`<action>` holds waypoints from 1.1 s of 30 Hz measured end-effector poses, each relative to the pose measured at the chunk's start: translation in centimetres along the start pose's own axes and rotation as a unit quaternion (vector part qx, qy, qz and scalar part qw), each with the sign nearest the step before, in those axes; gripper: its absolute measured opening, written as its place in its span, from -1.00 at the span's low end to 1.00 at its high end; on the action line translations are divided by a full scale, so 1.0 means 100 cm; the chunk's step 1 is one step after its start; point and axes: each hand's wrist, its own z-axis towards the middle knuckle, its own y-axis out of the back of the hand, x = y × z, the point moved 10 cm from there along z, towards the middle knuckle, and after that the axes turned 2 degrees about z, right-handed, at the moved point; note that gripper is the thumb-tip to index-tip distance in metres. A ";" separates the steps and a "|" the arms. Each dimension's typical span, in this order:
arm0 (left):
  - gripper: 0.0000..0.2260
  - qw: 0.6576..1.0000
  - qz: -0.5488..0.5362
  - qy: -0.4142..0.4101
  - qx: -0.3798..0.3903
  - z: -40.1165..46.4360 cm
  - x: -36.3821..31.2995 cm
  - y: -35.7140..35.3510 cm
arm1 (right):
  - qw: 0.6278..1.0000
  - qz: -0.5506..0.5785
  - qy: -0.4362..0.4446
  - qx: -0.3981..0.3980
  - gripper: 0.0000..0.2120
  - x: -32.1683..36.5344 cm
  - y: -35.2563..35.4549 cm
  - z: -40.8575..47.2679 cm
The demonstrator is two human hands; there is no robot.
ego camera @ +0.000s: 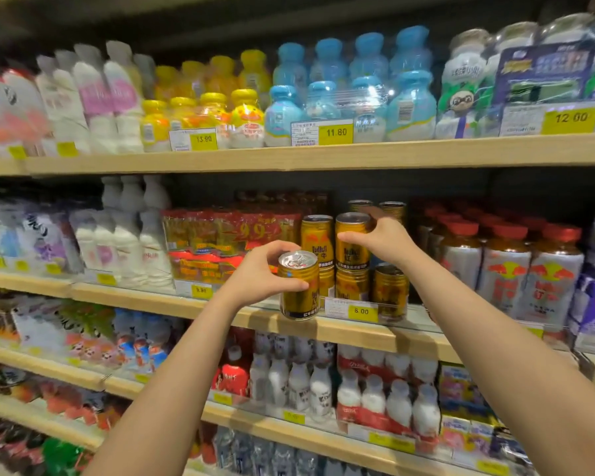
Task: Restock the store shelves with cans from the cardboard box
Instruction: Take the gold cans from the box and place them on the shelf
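My left hand (260, 273) grips a gold energy-drink can (299, 286) near its top and holds it upright in the air, just in front of the middle shelf (358, 329). My right hand (383, 240) is wrapped around a second gold can (352, 240), which stands on top of a lower can in the stack on that shelf. Another stacked gold can (317, 238) stands to its left. A lower gold can (390, 292) sits at the front right of the stack, and more cans stand behind. The cardboard box is out of view.
Shrink-wrapped red and gold can packs (220, 245) stand left of the stack, red-capped bottles (505, 269) to its right. A yellow 6.00 price tag (361, 311) hangs on the shelf edge. Bottle packs fill the top shelf (323, 156) and the lower shelves.
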 end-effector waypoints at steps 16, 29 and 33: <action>-0.51 1.000 -0.022 0.002 0.019 0.005 0.010 -0.009 | 0.998 -0.029 -0.049 0.019 -0.16 -0.002 0.000 -0.008; -0.41 0.994 -0.027 -0.078 0.076 0.014 -0.055 -0.049 | 0.990 0.069 -0.029 0.116 -0.41 -0.007 -0.030 -0.103; -0.42 0.986 0.035 -0.162 -0.028 0.023 -0.084 -0.025 | 0.997 0.053 -0.028 0.053 -0.36 -0.013 0.003 -0.098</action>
